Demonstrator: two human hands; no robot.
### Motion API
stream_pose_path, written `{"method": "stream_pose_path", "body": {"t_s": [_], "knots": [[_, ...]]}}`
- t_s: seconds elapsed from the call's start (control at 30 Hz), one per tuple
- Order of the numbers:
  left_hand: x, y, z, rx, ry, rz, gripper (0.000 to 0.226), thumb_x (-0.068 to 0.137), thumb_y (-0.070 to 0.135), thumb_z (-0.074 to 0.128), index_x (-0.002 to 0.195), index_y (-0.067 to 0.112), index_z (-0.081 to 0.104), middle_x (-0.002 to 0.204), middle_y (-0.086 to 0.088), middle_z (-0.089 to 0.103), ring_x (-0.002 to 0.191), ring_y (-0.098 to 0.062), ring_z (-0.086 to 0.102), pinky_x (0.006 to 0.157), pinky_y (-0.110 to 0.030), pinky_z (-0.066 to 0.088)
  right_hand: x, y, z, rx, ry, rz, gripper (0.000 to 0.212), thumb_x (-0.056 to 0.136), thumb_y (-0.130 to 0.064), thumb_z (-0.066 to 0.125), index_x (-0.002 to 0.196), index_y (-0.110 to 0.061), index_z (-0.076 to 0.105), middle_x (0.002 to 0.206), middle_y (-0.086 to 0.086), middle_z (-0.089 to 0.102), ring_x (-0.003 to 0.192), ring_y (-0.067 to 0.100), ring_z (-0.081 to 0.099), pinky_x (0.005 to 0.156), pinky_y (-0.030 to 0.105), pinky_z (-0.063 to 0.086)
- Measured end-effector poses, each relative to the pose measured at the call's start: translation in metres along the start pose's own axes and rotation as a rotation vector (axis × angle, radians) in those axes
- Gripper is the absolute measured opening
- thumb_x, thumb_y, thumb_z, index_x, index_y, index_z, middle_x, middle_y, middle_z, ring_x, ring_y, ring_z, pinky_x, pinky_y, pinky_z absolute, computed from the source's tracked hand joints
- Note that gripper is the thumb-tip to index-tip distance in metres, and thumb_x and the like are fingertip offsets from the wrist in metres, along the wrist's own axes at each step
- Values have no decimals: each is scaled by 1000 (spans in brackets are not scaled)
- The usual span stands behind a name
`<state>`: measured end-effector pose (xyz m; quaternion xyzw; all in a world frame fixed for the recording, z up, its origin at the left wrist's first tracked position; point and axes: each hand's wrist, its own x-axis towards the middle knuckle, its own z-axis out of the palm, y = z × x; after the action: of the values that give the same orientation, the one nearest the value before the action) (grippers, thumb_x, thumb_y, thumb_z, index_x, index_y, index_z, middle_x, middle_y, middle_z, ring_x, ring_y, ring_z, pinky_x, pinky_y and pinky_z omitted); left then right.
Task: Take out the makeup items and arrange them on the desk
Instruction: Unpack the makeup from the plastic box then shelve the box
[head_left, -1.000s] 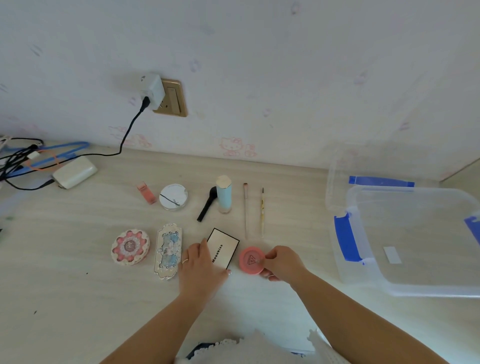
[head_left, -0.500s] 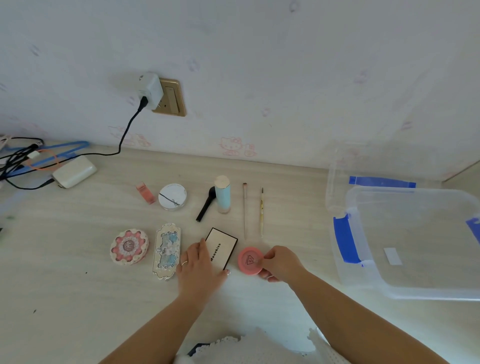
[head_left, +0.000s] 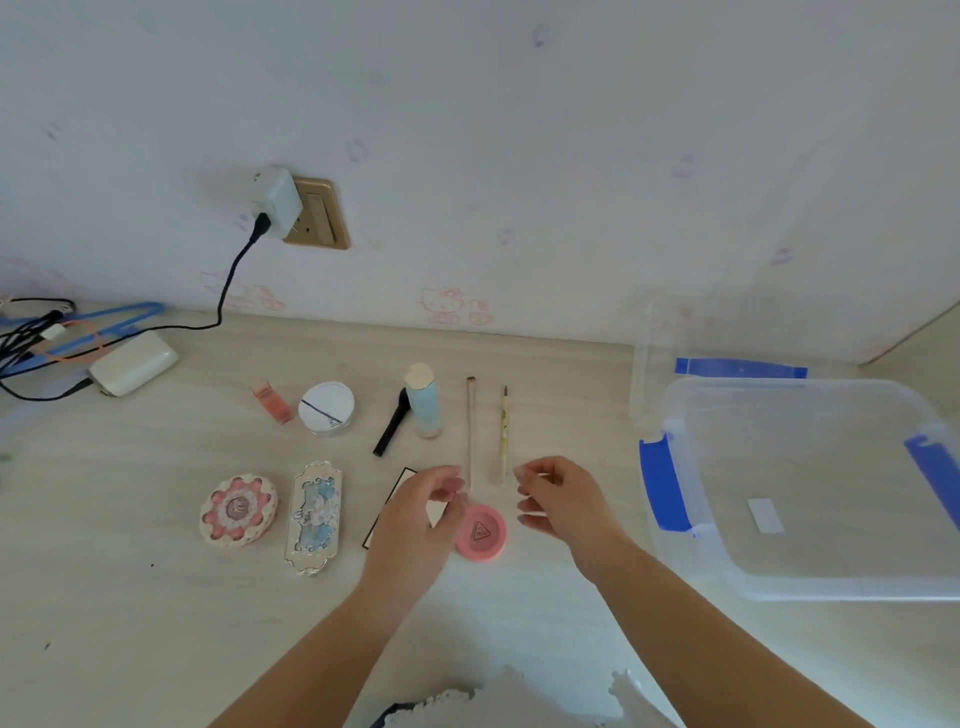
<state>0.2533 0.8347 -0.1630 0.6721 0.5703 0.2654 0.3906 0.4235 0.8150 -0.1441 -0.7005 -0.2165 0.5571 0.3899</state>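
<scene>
The clear box (head_left: 810, 488) at right looks empty; 10 makeup items (head_left: 326, 407) lie in 2 rows on the desk (head_left: 130, 597). The left hand (head_left: 415, 519) and right hand (head_left: 563, 501), fingers loosely curled, hold nothing; the task seems nearly finished.

Soft, even daylight; faint shadows; wide-angle bending at edges.

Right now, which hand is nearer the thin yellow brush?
Right. The right hand hovers just beside the thin yellow brush, at its near end; the left hand is farther left, over the black-edged palette.
</scene>
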Motion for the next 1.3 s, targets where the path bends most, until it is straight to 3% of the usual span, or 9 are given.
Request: {"method": "stream_pose_path", "body": {"t_s": [0.13, 0.27, 0.43, 0.63, 0.8, 0.9, 1.03, 1.17, 1.3], "knots": [[16, 57, 11, -161, -61, 48, 19, 89, 17, 61, 100, 33, 62, 93, 16, 69, 88, 9, 60, 76, -3, 40, -25, -48, -21, 170, -30, -120, 3, 91, -14, 58, 90, -13, 61, 80, 3, 62, 68, 13, 62, 80, 33, 58], [38, 107, 31, -279, -95, 85, 23, 89, 15, 61, 94, 37, 62, 94, 10, 71, 90, -5, 65, 83, -18, 48, -43, -85, -71, 249, -44, -266, 5, 92, -10, 56, 90, -13, 61, 75, 1, 61, 62, 9, 62, 79, 31, 57], [63, 151, 68, -443, -126, -21, 18, 86, 9, 65, 88, 27, 64, 92, 0, 71, 83, -11, 64, 80, -19, 47, -45, -103, -163, 237, 69, -383, 11, 92, -6, 54, 90, -15, 61, 74, 1, 62, 60, 6, 62, 82, 34, 54], [103, 167, 124, -324, -151, -169, 9, 87, 24, 64, 94, 27, 67, 103, 0, 70, 100, -17, 63, 87, -31, 46, -21, -103, -278, 102, 182, -428, 15, 93, -6, 53, 92, -19, 61, 81, 0, 66, 72, 6, 68, 78, 27, 56], [122, 177, 153, -286, -142, -275, 34, 89, 16, 60, 124, 14, 59, 125, -4, 61, 106, -17, 56, 90, -34, 44, 20, -94, -348, -21, 243, -405, 16, 92, -11, 57, 96, -26, 62, 106, 7, 65, 95, 17, 64, 82, 31, 53], [131, 183, 163, -301, -166, -345, 46, 91, 11, 58, 135, 12, 48, 136, -5, 52, 115, -18, 50, 92, -33, 42, 48, -84, -376, -95, 302, -338, 21, 91, -23, 59, 112, -27, 62, 119, 2, 62, 96, 15, 62, 94, 40, 50], [141, 187, 171, -401, -193, -467, 48, 91, 9, 56, 137, 14, 43, 137, -11, 50, 127, -27, 46, 102, -41, 38, 78, -79, -393, -157, 288, -212, 44, 92, -29, 57, 135, -22, 48, 133, 1, 52, 102, 16, 55, 101, 44, 45], [141, 185, 175, -486, -210, -559, 46, 94, 4, 47, 139, 6, 40, 133, -14, 51, 118, -29, 48, 94, -41, 35, 97, -74, -393, -214, 250, -111, 58, 92, -34, 55, 144, -21, 35, 147, 3, 39, 124, 23, 48, 105, 43, 42], [137, 191, 180, -534, -236, -580, 48, 94, 1, 45, 141, 1, 36, 134, -19, 48, 125, -34, 46, 105, -44, 33, 108, -73, -391, -238, 222, -59, 65, 92, -32, 55, 149, -21, 24, 153, 3, 31, 123, 24, 47, 100, 37, 42]]}}
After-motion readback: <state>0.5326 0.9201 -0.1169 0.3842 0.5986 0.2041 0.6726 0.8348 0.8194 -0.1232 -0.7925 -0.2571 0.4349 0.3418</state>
